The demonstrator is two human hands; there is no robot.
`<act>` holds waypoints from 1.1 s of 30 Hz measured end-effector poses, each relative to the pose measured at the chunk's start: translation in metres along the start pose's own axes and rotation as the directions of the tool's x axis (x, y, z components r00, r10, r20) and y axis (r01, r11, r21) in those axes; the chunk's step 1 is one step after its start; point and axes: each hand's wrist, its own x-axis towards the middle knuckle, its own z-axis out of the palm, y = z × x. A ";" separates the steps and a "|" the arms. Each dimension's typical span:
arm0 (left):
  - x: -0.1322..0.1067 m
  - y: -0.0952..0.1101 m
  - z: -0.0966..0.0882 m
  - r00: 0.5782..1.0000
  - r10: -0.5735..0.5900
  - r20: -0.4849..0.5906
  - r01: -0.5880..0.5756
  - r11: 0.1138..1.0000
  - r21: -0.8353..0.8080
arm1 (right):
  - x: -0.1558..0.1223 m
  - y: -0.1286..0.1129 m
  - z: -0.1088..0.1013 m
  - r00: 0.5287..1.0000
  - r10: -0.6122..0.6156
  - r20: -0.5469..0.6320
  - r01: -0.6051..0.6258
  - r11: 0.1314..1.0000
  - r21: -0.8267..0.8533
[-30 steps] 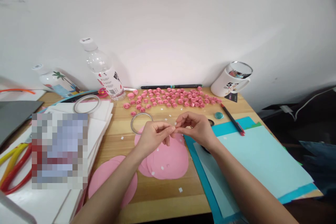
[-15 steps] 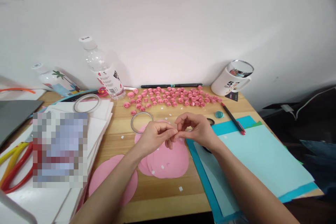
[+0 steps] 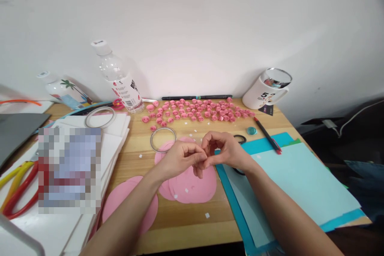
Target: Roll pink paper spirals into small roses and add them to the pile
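My left hand (image 3: 181,159) and right hand (image 3: 229,151) meet over mid-worktop (image 3: 180,228), both w/ fingers (image 3: 200,155) curled shut, tips pinched and touching each other. Whatever's nipped btwn them is too small, can't tell. Directly under the hands lie the pink paper discs (image 3: 192,186), overlapping, flat, dotted w/ white bits; more pink discs sit near-left. Tape ring (image 3: 163,139) is just far-left of my left hand, at the discs' far edge. Blue paper sheets (image 3: 300,176) lie right, under my right forearm. Far side: spread of small pink paper roses (image 3: 195,111), black pen (image 3: 196,97) behind them, mug (image 3: 265,92) far right, bottle (image 3: 120,82) far left.
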 end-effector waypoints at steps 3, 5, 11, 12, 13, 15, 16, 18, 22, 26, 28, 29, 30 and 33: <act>0.000 0.001 0.003 0.998 0.053 -0.042 -0.051 0.998 0.033 | 0.001 0.004 0.002 0.998 -0.012 -0.065 0.016 0.998 0.059; 0.000 0.000 0.004 0.989 0.107 -0.099 -0.098 0.991 0.087 | 0.002 0.006 0.004 0.993 -0.028 -0.111 0.040 0.993 0.111; 0.001 -0.003 0.005 0.944 0.175 -0.280 -0.143 0.981 0.133 | 0.004 0.003 0.009 0.992 -0.017 -0.126 0.046 0.971 0.236; 0.001 -0.003 0.005 0.934 0.185 -0.306 -0.150 0.979 0.136 | 0.004 0.002 0.010 0.990 -0.011 -0.139 0.045 0.969 0.244; 0.001 -0.002 0.006 0.924 0.197 -0.329 -0.157 0.977 0.145 | 0.005 0.002 0.011 0.988 -0.007 -0.154 0.046 0.967 0.249; 0.001 -0.002 0.006 0.899 0.213 -0.384 -0.158 0.973 0.170 | 0.006 0.003 0.014 0.982 -0.011 -0.191 0.058 0.968 0.246; 0.001 -0.003 0.007 0.884 0.218 -0.414 -0.156 0.971 0.180 | 0.007 0.004 0.016 0.977 -0.026 -0.213 0.077 0.969 0.233; 0.002 -0.004 0.008 0.858 0.218 -0.465 -0.153 0.973 0.174 | 0.007 0.007 0.019 0.959 -0.087 -0.269 0.136 0.976 0.169; 0.004 -0.005 0.010 0.843 0.216 -0.493 -0.171 0.976 0.135 | 0.006 0.010 0.022 0.878 -0.238 -0.415 0.239 0.970 -0.049; 0.004 -0.003 0.009 0.828 0.266 -0.494 -0.211 0.963 0.167 | 0.006 0.008 0.018 0.837 -0.219 -0.502 0.238 0.971 -0.028; 0.004 -0.003 0.008 0.823 0.310 -0.476 -0.240 0.949 0.203 | 0.006 0.008 0.015 0.836 -0.178 -0.519 0.235 0.971 0.045; 0.004 -0.003 0.008 0.823 0.324 -0.467 -0.247 0.944 0.219 | 0.007 0.008 0.013 0.837 -0.163 -0.522 0.235 0.969 0.074; 0.003 -0.003 0.007 0.824 0.329 -0.461 -0.247 0.942 0.229 | 0.007 0.009 0.012 0.838 -0.150 -0.525 0.233 0.968 0.095; 0.003 -0.003 0.007 0.839 0.297 -0.456 -0.225 0.952 0.206 | 0.009 0.011 0.010 0.838 -0.119 -0.533 0.224 0.965 0.136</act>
